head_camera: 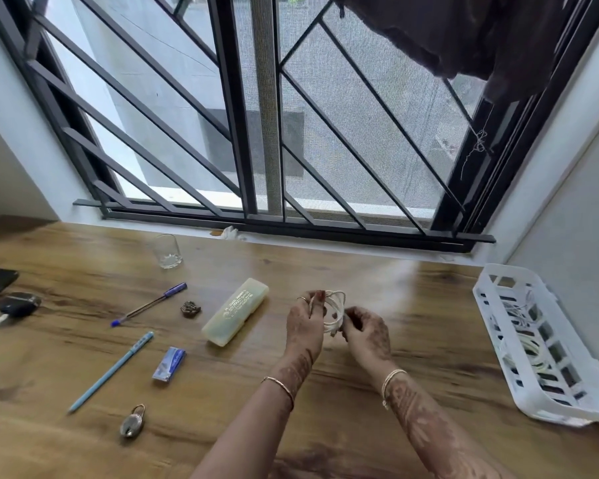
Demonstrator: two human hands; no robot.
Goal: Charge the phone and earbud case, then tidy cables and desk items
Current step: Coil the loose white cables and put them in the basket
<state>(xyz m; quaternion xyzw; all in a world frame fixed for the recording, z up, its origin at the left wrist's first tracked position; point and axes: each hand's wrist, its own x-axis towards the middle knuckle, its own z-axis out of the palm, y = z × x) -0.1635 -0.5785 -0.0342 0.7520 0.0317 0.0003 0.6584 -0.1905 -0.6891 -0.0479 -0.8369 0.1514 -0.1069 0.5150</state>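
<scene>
**A:** what's the room like?

**B:** wood-grain desk [343,271] pushed right up to a big window [173,126]. Dark metal grille [230,133] with diagonal bars, mesh screen [325,98] behind it. Pale walls [11,126] both sides, daylight coming in, dark cloth [464,32] hanging top right.

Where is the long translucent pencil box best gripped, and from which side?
Probably at its middle, across the narrow width, from above: the pencil box lies flat on the desk, long and slim, with bare wood along both long sides.

Wood-grain desk [360,426], white plastic basket [498,326]
</scene>
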